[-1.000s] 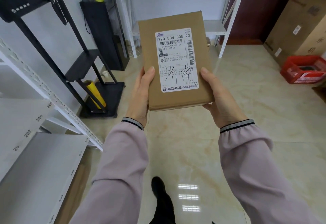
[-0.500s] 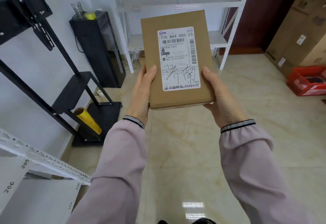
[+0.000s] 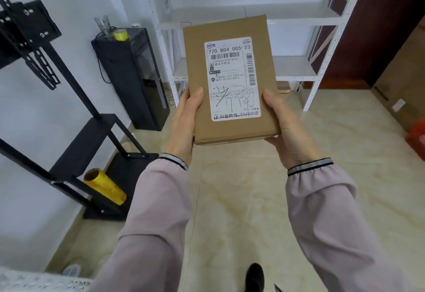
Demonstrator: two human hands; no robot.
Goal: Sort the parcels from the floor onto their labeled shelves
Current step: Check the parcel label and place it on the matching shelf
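Note:
A flat brown cardboard parcel (image 3: 197,66) is held upright in front of me, its white shipping label (image 3: 231,78) reading "770 B04 005-23" with handwritten characters below. My left hand (image 3: 184,124) grips its lower left edge, thumb on the front. My right hand (image 3: 285,135) grips the lower right edge and cradles the bottom corner. Behind the parcel stands a white metal shelf unit (image 3: 296,66) against the far wall, its boards bare where visible.
A black TV stand frame (image 3: 76,98) with a yellow film roll (image 3: 104,186) stands on the left. A black cabinet (image 3: 133,78) sits beside the white shelves. Brown cartons (image 3: 404,71) and a red crate (image 3: 417,137) are on the right. My black shoe (image 3: 254,275) is on the tiled floor.
The view has advanced toward the far white shelves; the numbered shelf at the left has slipped out of frame. Both hands keep the same hold on the parcel.

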